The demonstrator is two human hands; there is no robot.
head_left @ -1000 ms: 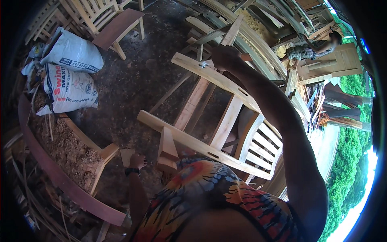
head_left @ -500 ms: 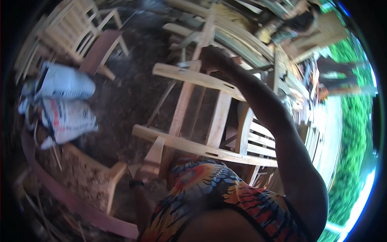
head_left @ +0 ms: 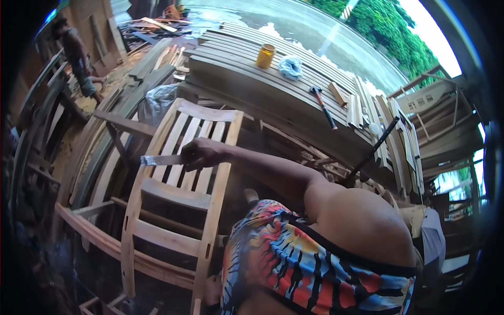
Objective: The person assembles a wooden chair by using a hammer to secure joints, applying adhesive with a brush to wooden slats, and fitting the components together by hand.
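1. A flat metal blade (head_left: 160, 160), pale grey and strip-shaped, lies level across the back slats of an unfinished wooden chair (head_left: 181, 202), about mid-height of the backrest, its free end pointing to the left
2. Right hand (head_left: 202, 153): fingers curled together and clamped on the near end of the blade; the arm runs back to the lower right toward the bare torso
3. Left hand: not visible in the head view, so the state of its fingers cannot be told
4. The chair stands upright in front of the person, backrest with vertical slats on top, cross rails and a bare seat frame below; the wood is pale and unpainted
5. Multicoloured patterned shorts (head_left: 310, 262) fill the lower centre
6. Behind the chair, a broad stack of long curved planks (head_left: 252, 68) serves as a surface
7. Containers on the stack: a yellow jar (head_left: 265, 55) stands upright, contents not discernible beyond the yellow colour; just beside it to the right lies a crumpled bluish-white plastic bag (head_left: 290, 67), contents not visible
8. Further right on the stack, a hammer (head_left: 323, 106) lies flat with a small wooden block (head_left: 337, 93) near it
9. Far upper left, another person (head_left: 79, 55) stands among timber offcuts, well apart
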